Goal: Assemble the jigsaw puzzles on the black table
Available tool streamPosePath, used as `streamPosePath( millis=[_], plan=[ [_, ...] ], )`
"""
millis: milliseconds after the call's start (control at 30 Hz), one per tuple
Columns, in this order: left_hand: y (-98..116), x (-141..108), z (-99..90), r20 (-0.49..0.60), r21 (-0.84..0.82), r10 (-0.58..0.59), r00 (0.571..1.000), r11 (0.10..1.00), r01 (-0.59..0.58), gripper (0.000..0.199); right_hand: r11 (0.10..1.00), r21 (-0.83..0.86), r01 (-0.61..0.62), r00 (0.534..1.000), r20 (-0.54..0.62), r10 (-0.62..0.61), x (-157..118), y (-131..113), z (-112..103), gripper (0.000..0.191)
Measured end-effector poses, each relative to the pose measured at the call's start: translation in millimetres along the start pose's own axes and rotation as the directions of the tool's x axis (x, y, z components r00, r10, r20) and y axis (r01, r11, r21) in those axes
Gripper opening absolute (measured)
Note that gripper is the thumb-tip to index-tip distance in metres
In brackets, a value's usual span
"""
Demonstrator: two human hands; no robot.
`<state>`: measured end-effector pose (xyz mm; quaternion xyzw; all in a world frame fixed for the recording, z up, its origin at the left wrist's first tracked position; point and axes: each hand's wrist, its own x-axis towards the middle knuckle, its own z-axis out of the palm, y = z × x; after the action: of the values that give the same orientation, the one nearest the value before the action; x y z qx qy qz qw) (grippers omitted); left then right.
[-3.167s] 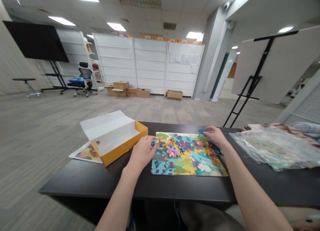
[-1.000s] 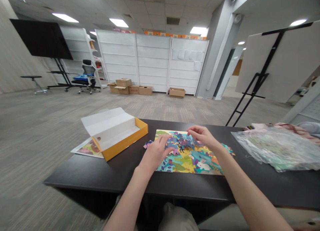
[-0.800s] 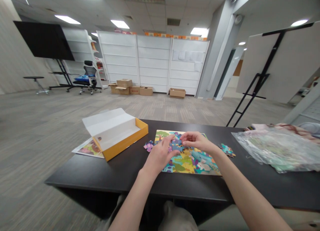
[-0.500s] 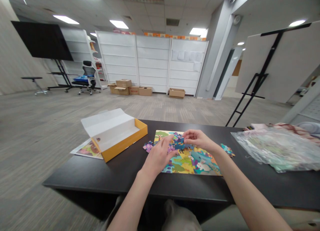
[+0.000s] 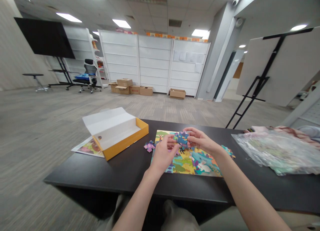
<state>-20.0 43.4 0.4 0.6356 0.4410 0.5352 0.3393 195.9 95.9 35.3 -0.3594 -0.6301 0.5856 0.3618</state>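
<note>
A jigsaw puzzle piece (image 5: pixel 183 137), mostly blue with some purple and green, is held up above the colourful animal puzzle (image 5: pixel 185 164) on the dark table. My right hand (image 5: pixel 201 141) pinches its right side between thumb and fingers. At the left side of the piece, my left hand (image 5: pixel 163 153) has its curled fingertips and thumb closed against the edge. Part of the puzzle is hidden under both hands. Purple loose pieces (image 5: pixel 149 146) lie left of the puzzle; teal loose pieces (image 5: pixel 228 151) lie by my right forearm.
An opened yellow box (image 5: pixel 126 142) with a white inside stands on the table's left, over a printed picture sheet (image 5: pixel 88 147). To the right lies a clear plastic bag (image 5: pixel 275 151) with cloth behind it. The table's front edge (image 5: pixel 100 188) runs close to my body.
My left fingers have drawn in towards the piece and closed at its edge. The piece has been turned and raised slightly between my hands. The view has shifted a little.
</note>
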Motion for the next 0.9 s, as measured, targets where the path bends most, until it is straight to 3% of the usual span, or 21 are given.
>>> streamPosePath(
  millis=[133, 333, 467, 633, 733, 900],
  plan=[
    [0.7, 4.5, 6.1, -0.014, -0.166, -0.064, 0.998, 0.984, 0.061, 0.03, 0.998, -0.064, -0.005, 0.997, 0.071, 0.01, 0.3, 3.6, 3.1, 0.041],
    [-0.3, 4.0, 3.9, 0.068, -0.28, -0.143, 0.987, 0.947, 0.157, 0.03, 0.988, -0.145, 0.054, 0.998, -0.032, -0.059, 1.9, 2.5, -0.8, 0.037],
    [1.0, -0.1, 2.2, 0.167, -0.273, -0.118, 0.979, 0.948, 0.161, 0.029, 0.985, -0.151, 0.083, 0.995, 0.076, -0.072, 1.9, 1.0, 2.2, 0.041],
    [1.1, -1.0, 2.9, 0.106, -0.226, -0.077, 0.991, 0.969, 0.099, 0.024, 0.983, -0.178, 0.051, 0.978, 0.207, -0.013, 1.2, 0.0, 4.3, 0.038],
    [0.7, 0.3, 5.5, 0.062, -0.245, -0.104, 0.993, 0.963, 0.116, 0.025, 0.979, -0.198, 0.05, 0.98, 0.196, -0.011, 0.9, -0.5, 3.2, 0.038],
    [-0.2, 0.8, 8.1, 0.081, -0.286, -0.148, 0.986, 0.944, 0.165, 0.028, 0.99, -0.139, 0.031, 0.99, 0.141, -0.011, -0.2, -0.8, 2.8, 0.037]
  ],
)
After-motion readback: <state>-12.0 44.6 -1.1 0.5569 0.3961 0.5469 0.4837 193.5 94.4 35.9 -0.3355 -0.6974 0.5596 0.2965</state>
